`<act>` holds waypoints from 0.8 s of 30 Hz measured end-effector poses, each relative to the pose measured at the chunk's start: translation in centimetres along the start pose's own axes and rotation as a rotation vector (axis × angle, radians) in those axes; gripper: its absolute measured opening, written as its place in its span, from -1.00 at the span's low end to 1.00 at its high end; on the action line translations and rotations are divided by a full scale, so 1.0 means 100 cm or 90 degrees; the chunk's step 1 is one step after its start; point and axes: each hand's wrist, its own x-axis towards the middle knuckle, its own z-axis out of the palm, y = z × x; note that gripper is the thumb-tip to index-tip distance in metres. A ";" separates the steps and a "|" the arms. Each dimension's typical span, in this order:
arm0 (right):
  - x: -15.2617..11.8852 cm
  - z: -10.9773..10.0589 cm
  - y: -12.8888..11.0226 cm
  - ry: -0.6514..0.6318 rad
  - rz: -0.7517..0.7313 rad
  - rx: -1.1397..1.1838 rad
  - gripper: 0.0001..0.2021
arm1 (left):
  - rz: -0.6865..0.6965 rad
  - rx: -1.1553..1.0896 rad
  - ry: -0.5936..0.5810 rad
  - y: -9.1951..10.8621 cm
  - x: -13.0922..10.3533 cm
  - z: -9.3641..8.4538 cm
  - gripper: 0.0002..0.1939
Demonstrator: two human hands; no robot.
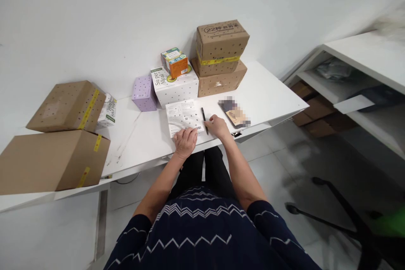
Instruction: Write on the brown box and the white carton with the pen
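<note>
Both my hands on a printed sheet at the table's front edge.

My left hand [185,141] lies flat, fingers loose, pressing the sheet's [184,117] near corner; my right hand [217,127] is closed around a black pen [204,120], tip on the paper's right margin. Stacked cartons [220,57] sit by the table's [268,93] back edge.

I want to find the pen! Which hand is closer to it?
Right. The right hand touches the black pen; the left hand rests flat on the paper sheet beside it.
</note>
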 end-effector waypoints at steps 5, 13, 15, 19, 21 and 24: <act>0.010 -0.025 0.036 0.244 0.087 -0.106 -0.49 | -0.019 -0.039 -0.024 -0.001 -0.002 0.002 -0.78; 0.033 -0.035 0.058 0.154 0.102 -0.143 -0.39 | -0.030 -0.049 -0.029 0.001 0.000 0.000 -0.81; 0.030 -0.034 0.056 0.171 0.092 -0.138 -0.44 | -0.013 -0.039 -0.004 0.002 0.001 -0.002 -0.81; 0.013 -0.037 0.056 0.213 0.092 -0.021 -0.38 | -0.003 -0.021 0.007 0.002 0.002 -0.003 -0.81; -0.004 -0.040 0.054 0.222 0.082 0.192 -0.32 | -0.019 -0.028 -0.019 0.002 0.002 -0.002 -0.81; -0.039 -0.043 0.039 0.145 0.046 0.633 -0.35 | -0.035 -0.031 -0.027 0.002 0.002 -0.001 -0.80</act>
